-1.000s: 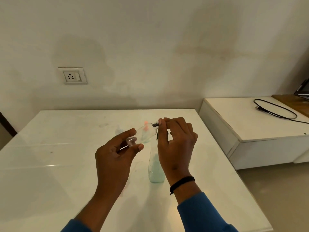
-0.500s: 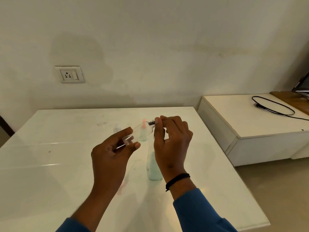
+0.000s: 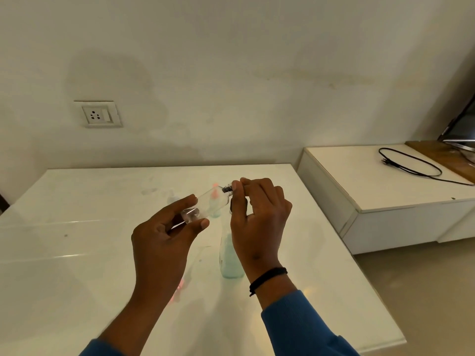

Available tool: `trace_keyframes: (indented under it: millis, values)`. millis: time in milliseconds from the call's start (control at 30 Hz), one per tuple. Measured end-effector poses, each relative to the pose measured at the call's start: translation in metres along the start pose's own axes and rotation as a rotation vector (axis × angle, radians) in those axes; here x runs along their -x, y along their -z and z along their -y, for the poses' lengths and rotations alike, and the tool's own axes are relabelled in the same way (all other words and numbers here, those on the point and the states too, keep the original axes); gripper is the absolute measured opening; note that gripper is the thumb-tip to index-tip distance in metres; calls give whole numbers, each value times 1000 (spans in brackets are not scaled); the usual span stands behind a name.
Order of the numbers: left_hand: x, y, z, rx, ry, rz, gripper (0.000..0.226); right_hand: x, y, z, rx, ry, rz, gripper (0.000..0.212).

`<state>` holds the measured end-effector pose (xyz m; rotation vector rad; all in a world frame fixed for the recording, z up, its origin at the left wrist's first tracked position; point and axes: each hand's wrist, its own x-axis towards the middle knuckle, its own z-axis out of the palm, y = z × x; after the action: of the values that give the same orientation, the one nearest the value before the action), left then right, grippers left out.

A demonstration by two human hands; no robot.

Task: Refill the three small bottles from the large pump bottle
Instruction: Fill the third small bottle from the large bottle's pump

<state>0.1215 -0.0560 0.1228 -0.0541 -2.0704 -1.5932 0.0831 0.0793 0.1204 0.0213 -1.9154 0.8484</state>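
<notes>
The left hand (image 3: 164, 242) holds a small clear bottle (image 3: 205, 205) by its base between thumb and fingers, tilted with the neck up and to the right, in the air above the tabletop (image 3: 77, 240). The right hand (image 3: 257, 217) pinches the dark cap (image 3: 227, 188) at that neck; whether it is coming off or going on cannot be told. The held bottle looks empty, thin-walled and cylindrical, so this refill seems not yet made. Below the right wrist stands a taller bottle (image 3: 230, 258) of pale green liquid, its top hidden, probably the pump bottle. Behind the held one, small bottles (image 3: 214, 194) with a pink tip are blurred; their fill cannot be judged. The tabletop is white and glossy.
</notes>
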Motion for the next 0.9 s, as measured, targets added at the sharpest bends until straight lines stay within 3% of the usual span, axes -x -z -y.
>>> trace_keyframes:
  millis: [100,267,467,767,900]
  values:
    - [3,0,-1,-8,4,6,40,4,-1,-4,-35,-14,-12,36]
    - [1,0,-1,11,-1,-8,39,-2,-2,1,-3,19,-16,25]
    - [1,-1,0,-9,-4,5,42,4,-1,-4,-48,12,-25,50]
    - [1,-2,-1,13,42,0,42,0,1,-4,-3,29,5,50]
    - [-1,-2,6,56,89,-13,42,-6,1,-1,-9,32,37,35]
